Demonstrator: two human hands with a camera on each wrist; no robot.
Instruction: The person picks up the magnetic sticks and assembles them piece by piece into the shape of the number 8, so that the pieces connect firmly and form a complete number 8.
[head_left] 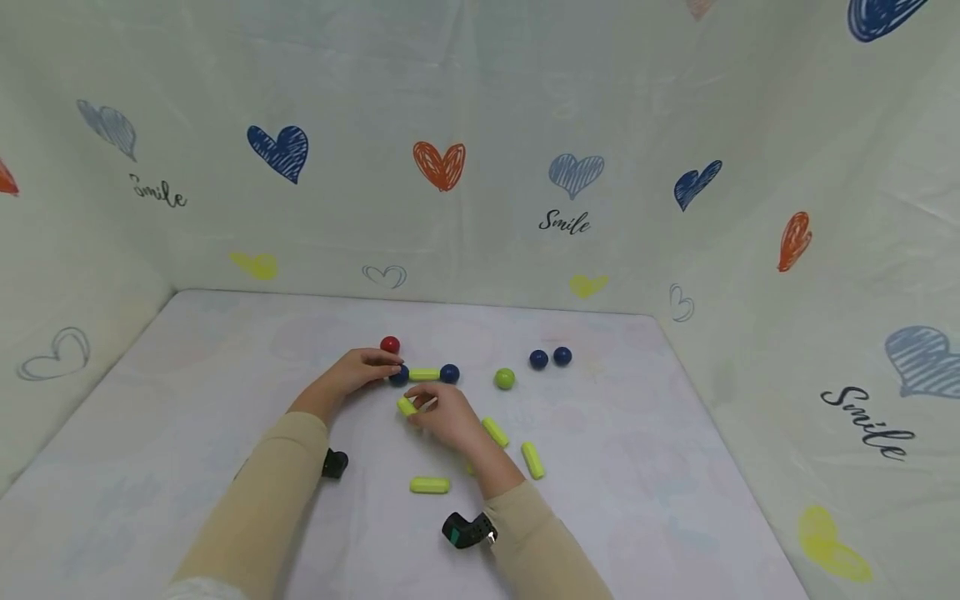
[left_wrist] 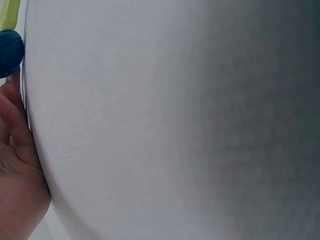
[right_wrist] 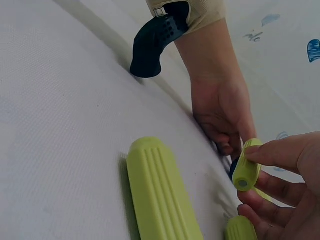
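Observation:
My left hand (head_left: pixel 358 372) holds a dark blue ball (head_left: pixel 400 376) at the left end of a joined piece. A yellow-green magnetic rod (head_left: pixel 424 375) links that ball to a second blue ball (head_left: pixel 449 373), lying on the table. Just in front, my right hand (head_left: pixel 447 414) pinches another yellow-green magnetic rod (right_wrist: pixel 247 167) between thumb and fingers; its end shows a round grey metal spot. This rod is tilted, apart from the joined piece. Part of the left hand (left_wrist: pixel 20 165) and the blue ball (left_wrist: pixel 10 52) appear at the edge of the left wrist view.
A red ball (head_left: pixel 390 344) lies behind the left hand. Right of the joined piece are a green ball (head_left: pixel 505 379) and two blue balls (head_left: pixel 538 359). Loose rods (head_left: pixel 430 485) lie near the right forearm, one partly hidden by it. Printed cloth walls surround the white table (head_left: pixel 637 500).

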